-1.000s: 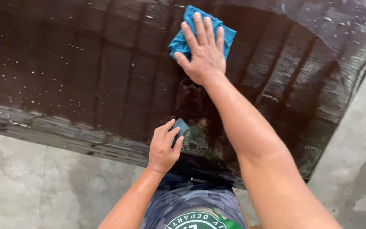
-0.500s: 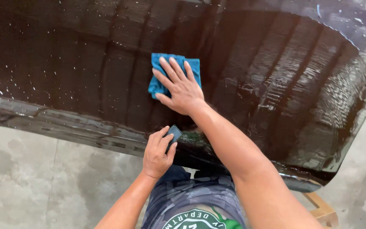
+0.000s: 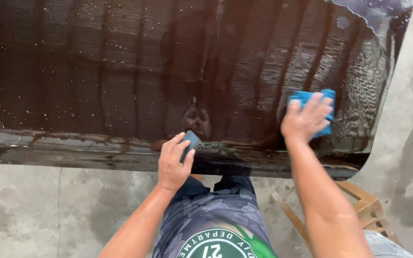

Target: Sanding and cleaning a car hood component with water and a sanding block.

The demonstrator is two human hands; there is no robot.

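The right hand [image 3: 306,119] lies flat with fingers spread on a blue cloth [image 3: 317,110], pressing it against a large, glossy dark panel [image 3: 120,86]; its grip is open, palm down, not closed around the cloth. The cloth sits near the panel's right end, close to the rounded corner. The left hand [image 3: 174,162] has its grip closed on a small dark block [image 3: 190,143], held between thumb and fingers at the panel's near edge, roughly in the middle. The two hands are well apart. The panel is wet, dotted with droplets, and mirrors ribbed lines from above. Under its right end part of a wooden stand [image 3: 359,205] shows. Below lies a stained concrete floor [image 3: 48,210]. The person's shirt [image 3: 216,224] is dark and patterned, with a round green and white emblem at the chest.
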